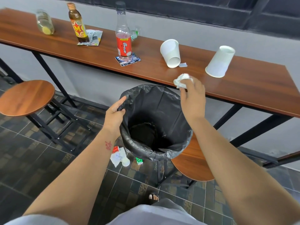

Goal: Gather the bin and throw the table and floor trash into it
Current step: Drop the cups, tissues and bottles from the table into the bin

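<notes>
A bin lined with a black bag (164, 101) hangs below the table's front edge, and my left hand (114, 112) grips its left rim. My right hand (191, 96) holds a crumpled white tissue (181, 80) at the table edge, just above the bin's far right rim. On the wooden table (243, 85) stand a red Sting bottle (123, 44), a brown M bottle (78, 23) on a wrapper, a tipped white paper cup (170, 53) and an upside-down white cup (219, 62). On the floor lie white papers (118, 157), a red can and a green can (139, 160).
A glass jar (44, 21) lies at the table's far left, and a small clear cup (135, 33) stands behind the Sting bottle. A round wooden stool (24, 97) stands to the left; another stool (193, 163) sits under the bin. My foot (153, 197) shows on the tiled floor.
</notes>
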`<state>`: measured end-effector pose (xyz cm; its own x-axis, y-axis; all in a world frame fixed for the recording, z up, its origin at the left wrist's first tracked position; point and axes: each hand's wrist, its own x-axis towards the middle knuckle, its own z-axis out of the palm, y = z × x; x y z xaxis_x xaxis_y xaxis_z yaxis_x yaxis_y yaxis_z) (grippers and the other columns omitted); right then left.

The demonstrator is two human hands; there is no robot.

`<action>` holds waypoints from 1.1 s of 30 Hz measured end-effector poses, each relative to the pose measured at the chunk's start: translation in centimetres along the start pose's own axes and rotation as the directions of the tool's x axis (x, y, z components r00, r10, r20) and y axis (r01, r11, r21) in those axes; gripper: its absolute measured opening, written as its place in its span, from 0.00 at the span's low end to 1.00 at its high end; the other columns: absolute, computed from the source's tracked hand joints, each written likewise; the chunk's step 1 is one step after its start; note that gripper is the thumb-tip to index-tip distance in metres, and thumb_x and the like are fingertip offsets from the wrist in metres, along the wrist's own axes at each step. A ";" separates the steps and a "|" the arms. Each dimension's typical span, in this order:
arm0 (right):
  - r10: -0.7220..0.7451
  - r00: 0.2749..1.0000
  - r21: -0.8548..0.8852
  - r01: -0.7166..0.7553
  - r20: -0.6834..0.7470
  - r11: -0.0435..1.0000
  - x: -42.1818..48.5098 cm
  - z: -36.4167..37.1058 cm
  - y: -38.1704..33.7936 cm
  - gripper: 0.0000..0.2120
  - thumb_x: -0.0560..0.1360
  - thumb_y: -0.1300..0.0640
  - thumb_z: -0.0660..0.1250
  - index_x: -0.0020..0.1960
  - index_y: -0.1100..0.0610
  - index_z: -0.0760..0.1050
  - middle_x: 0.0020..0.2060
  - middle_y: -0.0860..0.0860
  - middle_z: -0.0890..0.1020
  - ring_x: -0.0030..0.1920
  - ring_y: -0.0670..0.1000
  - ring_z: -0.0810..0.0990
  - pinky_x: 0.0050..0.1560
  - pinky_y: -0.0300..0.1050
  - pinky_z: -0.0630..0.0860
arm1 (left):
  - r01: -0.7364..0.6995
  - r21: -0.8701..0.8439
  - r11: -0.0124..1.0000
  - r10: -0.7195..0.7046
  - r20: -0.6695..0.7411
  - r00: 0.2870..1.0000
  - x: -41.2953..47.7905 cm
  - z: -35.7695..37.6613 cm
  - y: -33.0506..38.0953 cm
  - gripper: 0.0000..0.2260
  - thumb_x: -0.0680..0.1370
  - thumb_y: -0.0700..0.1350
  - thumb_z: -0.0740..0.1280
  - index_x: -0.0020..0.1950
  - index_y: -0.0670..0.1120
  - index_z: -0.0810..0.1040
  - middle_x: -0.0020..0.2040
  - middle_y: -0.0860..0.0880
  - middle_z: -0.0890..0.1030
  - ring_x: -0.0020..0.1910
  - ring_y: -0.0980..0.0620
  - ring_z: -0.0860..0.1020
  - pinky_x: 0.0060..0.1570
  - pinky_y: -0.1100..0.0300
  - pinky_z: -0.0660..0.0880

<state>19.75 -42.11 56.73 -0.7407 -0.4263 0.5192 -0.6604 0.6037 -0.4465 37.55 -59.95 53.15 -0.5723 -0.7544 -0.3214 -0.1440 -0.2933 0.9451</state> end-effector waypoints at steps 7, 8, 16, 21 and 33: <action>-0.131 0.909 -0.080 0.177 0.397 0.981 -6.4 1.3 -0.6 0.15 0.81 0.55 0.62 0.67 0.50 0.74 0.73 0.51 0.67 0.71 0.54 0.66 0.72 0.46 0.63 | -0.022 0.044 0.999 0.023 0.000 1.000 -0.9 -0.5 0.3 0.23 0.83 0.32 0.60 0.69 0.56 0.79 0.71 0.53 0.76 0.72 0.48 0.72 0.71 0.46 0.70; -0.111 0.881 -0.094 0.173 0.461 0.980 -7.0 1.5 -0.4 0.15 0.81 0.55 0.61 0.67 0.49 0.73 0.74 0.50 0.66 0.72 0.54 0.66 0.72 0.46 0.62 | -0.021 0.047 0.999 0.021 0.003 1.000 -1.0 -0.5 0.3 0.23 0.83 0.32 0.60 0.69 0.56 0.78 0.72 0.52 0.75 0.72 0.47 0.72 0.71 0.46 0.70; -0.003 0.781 -0.180 0.148 0.625 0.972 -8.5 1.6 1.1 0.19 0.80 0.47 0.62 0.70 0.42 0.67 0.78 0.50 0.55 0.77 0.55 0.56 0.75 0.53 0.56 | -0.036 0.081 0.996 0.034 0.024 0.999 -1.4 -0.3 0.0 0.23 0.83 0.33 0.60 0.70 0.56 0.78 0.73 0.52 0.74 0.73 0.47 0.71 0.71 0.45 0.70; -0.038 0.957 -0.065 0.059 0.286 0.996 -7.0 -0.2 0.3 0.18 0.80 0.47 0.62 0.69 0.49 0.71 0.75 0.49 0.64 0.75 0.52 0.62 0.75 0.53 0.59 | -0.020 0.070 0.997 0.018 0.024 1.000 -0.8 0.2 0.1 0.23 0.83 0.34 0.60 0.69 0.58 0.78 0.73 0.52 0.74 0.73 0.46 0.71 0.70 0.44 0.71; 0.393 0.898 -0.013 -0.404 -0.195 0.915 4.6 -2.8 5.1 0.38 0.75 0.46 0.70 0.76 0.59 0.56 0.76 0.57 0.60 0.76 0.56 0.58 0.75 0.50 0.57 | -0.003 0.047 0.999 0.002 0.025 1.000 2.0 2.6 0.8 0.23 0.83 0.33 0.59 0.68 0.58 0.79 0.71 0.51 0.76 0.69 0.45 0.74 0.69 0.44 0.73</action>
<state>13.32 -39.16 58.90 -0.9015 -0.0144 0.4326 -0.3037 0.7332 -0.6084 34.23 -60.12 53.39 -0.5925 -0.7403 -0.3178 -0.1801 -0.2628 0.9479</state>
